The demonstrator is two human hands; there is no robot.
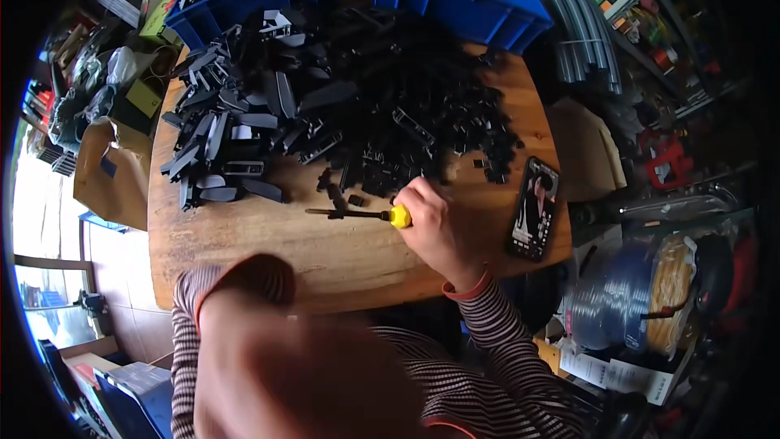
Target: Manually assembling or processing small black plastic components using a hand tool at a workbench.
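1. The right hand [428,215] is grasping, fingers curled, a yellow-handled, dark-shafted screwdriver [374,215], which is pointing left across the brown wooden surface [244,237].
2. The left hand [313,370] is looming blurred in the foreground; whether its fingers are gripping anything, one cannot tell.
3. Small, loose black plastic pieces [356,200] are lying just beyond the shaft, risking scattering should it be swinging carelessly.
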